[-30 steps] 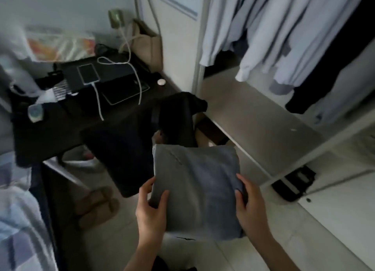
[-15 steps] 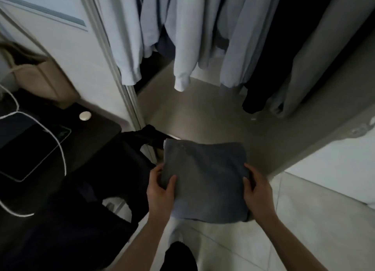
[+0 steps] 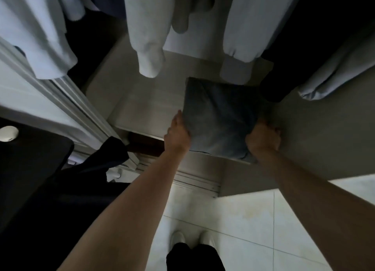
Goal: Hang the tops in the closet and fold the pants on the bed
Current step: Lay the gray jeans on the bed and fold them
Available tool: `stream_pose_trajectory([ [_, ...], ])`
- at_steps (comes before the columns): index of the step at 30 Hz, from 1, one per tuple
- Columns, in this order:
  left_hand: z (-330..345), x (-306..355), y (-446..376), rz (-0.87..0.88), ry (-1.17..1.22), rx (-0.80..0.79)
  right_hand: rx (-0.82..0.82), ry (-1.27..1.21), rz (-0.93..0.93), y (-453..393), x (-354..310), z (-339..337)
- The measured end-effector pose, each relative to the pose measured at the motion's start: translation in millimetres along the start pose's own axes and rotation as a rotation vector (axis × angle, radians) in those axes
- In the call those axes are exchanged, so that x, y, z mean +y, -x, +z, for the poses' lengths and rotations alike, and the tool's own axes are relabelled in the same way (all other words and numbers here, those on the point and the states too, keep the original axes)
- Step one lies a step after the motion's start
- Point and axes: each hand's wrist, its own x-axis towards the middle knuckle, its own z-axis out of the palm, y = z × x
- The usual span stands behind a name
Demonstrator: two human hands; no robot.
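Note:
A folded grey-blue pair of pants (image 3: 219, 118) lies on the closet's grey shelf (image 3: 140, 100), below the hanging tops. My left hand (image 3: 177, 133) holds its left edge, fingers tucked under the fabric. On the other side, my right hand (image 3: 262, 137) grips the right edge with curled fingers. Several pale grey tops (image 3: 146, 27) hang above, their sleeves dangling over the shelf, and a black garment (image 3: 324, 27) hangs at the right.
A white sliding closet door frame (image 3: 67, 106) stands at the left. Dark clothing (image 3: 95, 165) drapes over a black desk (image 3: 34, 155) at the lower left. White floor tiles (image 3: 253, 220) lie below, with my feet (image 3: 190, 238) on them.
I have stepped up to the closet and both hands have carried the folded pants forward, from above the floor onto the closet shelf under the hanging tops.

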Motion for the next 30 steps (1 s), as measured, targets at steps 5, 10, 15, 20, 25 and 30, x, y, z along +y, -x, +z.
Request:
stream_pose_trajectory([
  [5,39,-26,0,0.332,-0.710,-0.327,-0.253,0.366,-0.451,19,4,60],
  [10,53,-30,-17,0.461,-0.851,-0.316,-0.294,0.441,-0.415,15,19,95],
  [15,66,-41,-36,0.541,-0.876,-0.295,-0.207,0.469,-0.499,1,17,115],
  [20,75,-40,-51,0.635,-0.881,-0.204,-0.132,0.483,-0.459,-12,9,115],
  [25,94,-12,-83,0.632,-0.822,-0.214,-0.039,0.503,-0.341,-42,13,96],
  [30,115,-18,-61,0.734,-0.921,-0.169,0.020,0.651,-0.360,-24,31,101],
])
